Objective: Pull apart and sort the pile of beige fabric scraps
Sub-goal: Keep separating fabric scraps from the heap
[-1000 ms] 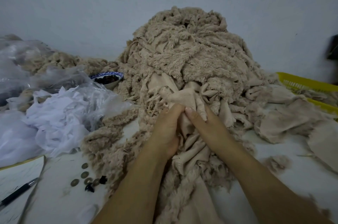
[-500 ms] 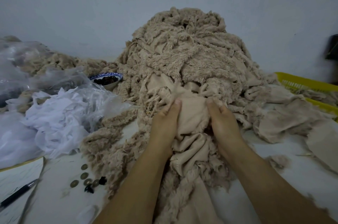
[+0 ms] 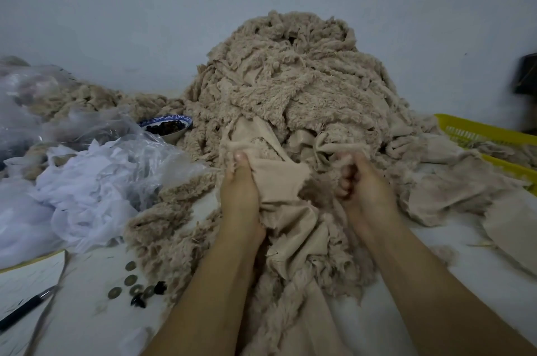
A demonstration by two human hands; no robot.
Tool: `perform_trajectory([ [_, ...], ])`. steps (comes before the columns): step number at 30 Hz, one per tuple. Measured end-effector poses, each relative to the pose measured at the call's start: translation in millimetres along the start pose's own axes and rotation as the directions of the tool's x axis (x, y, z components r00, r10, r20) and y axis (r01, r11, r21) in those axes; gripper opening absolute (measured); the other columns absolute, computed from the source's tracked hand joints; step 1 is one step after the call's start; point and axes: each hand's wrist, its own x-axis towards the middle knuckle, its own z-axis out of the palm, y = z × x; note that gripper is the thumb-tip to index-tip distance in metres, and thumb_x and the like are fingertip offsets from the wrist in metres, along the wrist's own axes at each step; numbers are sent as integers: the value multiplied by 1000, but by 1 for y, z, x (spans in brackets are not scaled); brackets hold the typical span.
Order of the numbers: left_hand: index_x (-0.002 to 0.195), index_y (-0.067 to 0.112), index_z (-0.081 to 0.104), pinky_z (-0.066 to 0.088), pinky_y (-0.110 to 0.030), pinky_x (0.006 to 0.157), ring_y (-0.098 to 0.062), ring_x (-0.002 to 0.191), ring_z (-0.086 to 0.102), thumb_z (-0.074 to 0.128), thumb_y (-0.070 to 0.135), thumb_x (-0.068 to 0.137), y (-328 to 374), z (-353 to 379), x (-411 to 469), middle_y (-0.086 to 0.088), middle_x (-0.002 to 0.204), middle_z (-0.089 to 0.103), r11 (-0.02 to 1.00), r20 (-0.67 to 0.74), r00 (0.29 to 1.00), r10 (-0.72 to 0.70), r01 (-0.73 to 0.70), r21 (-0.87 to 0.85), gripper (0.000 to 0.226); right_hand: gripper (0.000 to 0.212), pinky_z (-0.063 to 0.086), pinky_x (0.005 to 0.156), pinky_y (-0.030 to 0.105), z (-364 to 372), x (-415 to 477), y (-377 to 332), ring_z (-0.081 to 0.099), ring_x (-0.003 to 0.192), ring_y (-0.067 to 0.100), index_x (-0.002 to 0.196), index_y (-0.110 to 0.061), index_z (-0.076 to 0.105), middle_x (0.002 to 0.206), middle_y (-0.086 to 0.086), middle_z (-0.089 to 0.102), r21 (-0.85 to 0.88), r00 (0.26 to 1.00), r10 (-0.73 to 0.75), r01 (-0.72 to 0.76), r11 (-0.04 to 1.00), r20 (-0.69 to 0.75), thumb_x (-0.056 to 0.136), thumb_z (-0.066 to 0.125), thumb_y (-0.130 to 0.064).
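Both sets of fingers (image 3: 347, 178) are curled tight, left hand (image 3: 241, 190) and right hand (image 3: 367, 187) a little apart, each gripping beige cloth (image 3: 279, 178) at the near foot of the scrap pile (image 3: 290, 79) heaped on the white worktop (image 3: 436, 283).

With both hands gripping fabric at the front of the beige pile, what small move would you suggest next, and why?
Probably pull the hands apart: the left hand grips a smooth piece, the right hand a bunched fold, and both look tangled into the pile.
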Motion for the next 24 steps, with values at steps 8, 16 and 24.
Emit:
perform_trajectory([
  [8,89,34,79,58,-30,80,-12,91,74,63,40,96,0,0,-13,7,94,78,988,281,959,43,-82,132,19,83,41,64,30,5,-12,12,58,57,8,67,-10,64,51,-8,61,-777,995,7,75,625,102,79,34,-86],
  [16,96,19,76,54,-23,69,-15,80,72,67,34,94,-9,2,-22,-9,91,77,926,570,821,-35,-188,327,18,27,57,78,22,2,-17,3,72,97,11,93,-34,76,99,-6,76,-462,933,-21,197,864,360,90,61,-56],
  [24,89,23,80,58,-28,65,-18,74,71,72,48,77,1,-2,-27,-13,86,76,981,636,770,-55,-78,179,29,24,54,54,22,6,-12,7,71,68,10,91,-31,74,79,-4,75,-227,993,-18,44,973,115,102,52,-34],
])
